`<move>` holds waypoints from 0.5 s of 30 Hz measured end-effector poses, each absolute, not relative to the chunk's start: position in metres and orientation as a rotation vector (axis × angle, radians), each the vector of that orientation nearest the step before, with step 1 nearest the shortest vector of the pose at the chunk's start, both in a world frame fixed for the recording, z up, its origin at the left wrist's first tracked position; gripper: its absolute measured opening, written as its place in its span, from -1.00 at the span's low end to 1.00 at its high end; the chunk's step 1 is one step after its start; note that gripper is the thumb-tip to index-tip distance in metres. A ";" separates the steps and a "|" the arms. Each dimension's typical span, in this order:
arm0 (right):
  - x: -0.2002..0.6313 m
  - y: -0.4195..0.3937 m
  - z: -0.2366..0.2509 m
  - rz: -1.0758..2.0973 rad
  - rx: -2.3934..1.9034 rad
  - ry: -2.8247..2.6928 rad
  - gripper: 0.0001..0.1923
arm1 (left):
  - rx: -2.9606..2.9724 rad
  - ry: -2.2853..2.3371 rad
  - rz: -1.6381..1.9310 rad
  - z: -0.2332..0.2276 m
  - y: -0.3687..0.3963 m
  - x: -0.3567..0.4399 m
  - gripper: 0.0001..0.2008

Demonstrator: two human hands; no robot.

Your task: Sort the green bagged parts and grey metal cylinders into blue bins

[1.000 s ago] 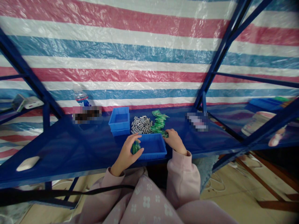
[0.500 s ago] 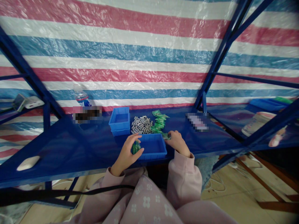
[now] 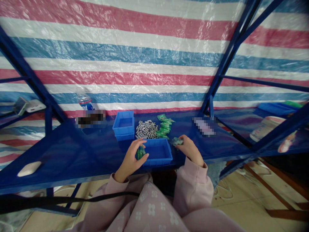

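Note:
My left hand (image 3: 132, 157) curves round several small green packets (image 3: 140, 152) at the left end of a shallow blue tray (image 3: 159, 160). Its thumb and fingers lie on either side of them. Right of the tray, my right hand (image 3: 189, 149) pinches one small green and clear packet (image 3: 177, 141) between thumb and fingers, just above the table. A pile of small silver cylinders (image 3: 146, 129), like batteries, lies behind the tray. Beside that pile, more green packets (image 3: 164, 127) lie overlapped in a row.
Two stacked blue bins (image 3: 123, 125) stand left of the cylinders. Further left are a plastic bottle (image 3: 85, 101) and a white computer mouse (image 3: 29, 169). A blurred-out flat object (image 3: 204, 126) lies at right. Blue metal posts (image 3: 218, 72) frame the blue table (image 3: 96, 158) before a striped sheet.
My right hand has moved to the right, away from the tray's edge, with the green packet in its fingers. My left hand and the tray look unmoved.

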State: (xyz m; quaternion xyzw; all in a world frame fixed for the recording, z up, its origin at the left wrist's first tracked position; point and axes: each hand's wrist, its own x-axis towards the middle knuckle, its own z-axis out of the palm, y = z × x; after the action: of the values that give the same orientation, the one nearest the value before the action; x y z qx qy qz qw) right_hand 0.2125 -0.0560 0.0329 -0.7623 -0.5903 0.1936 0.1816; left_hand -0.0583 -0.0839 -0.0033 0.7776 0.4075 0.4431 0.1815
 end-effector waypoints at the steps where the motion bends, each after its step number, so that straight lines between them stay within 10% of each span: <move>1: 0.214 -0.056 0.032 0.521 -2.129 -1.669 -0.66 | 2.195 1.152 1.249 -0.003 -0.084 -0.058 -0.60; 15: 0.214 -0.065 0.040 0.415 -1.684 -1.460 -0.65 | 2.205 1.150 1.252 -0.003 -0.086 -0.059 -0.62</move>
State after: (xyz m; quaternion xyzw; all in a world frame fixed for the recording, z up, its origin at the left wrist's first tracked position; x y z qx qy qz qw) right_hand 0.2136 -0.0653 0.0400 -0.6729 -0.5835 0.1660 0.4233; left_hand -0.0587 -0.0856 -0.0027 0.7794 0.4064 0.4425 0.1776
